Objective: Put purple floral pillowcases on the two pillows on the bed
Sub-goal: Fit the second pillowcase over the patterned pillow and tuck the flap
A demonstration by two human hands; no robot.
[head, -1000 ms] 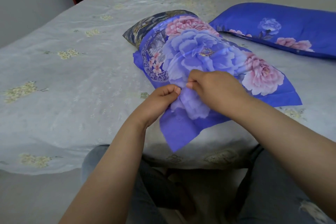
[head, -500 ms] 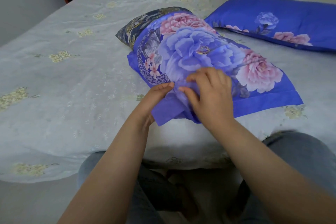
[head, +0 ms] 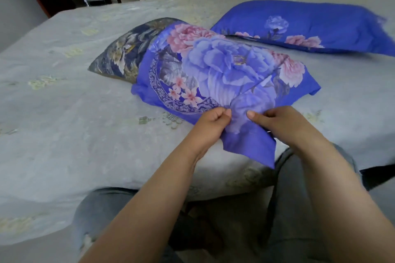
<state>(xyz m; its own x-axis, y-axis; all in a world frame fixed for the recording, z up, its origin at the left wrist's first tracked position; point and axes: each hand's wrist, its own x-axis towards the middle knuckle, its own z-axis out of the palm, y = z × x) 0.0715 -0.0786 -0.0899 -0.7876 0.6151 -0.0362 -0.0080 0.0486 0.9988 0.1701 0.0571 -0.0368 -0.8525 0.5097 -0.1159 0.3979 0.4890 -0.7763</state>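
While both your left hand [head: 210, 123] and right hand [head: 282, 124] pinch the purple floral cotton pillowcase [head: 215, 72] at its near hem, the dark patterned pillow [head: 128, 53] runs toward eleven o'clock. Its far end is bare, your left hand is nearer it; the covered blue pillow [head: 310, 25] lies at one o'clock.

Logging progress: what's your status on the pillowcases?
Left hand and right hand both pinching purple floral pillowcase. Dark patterned pillow half covered. Second blue floral pillow already cased. Nothing obstructing.
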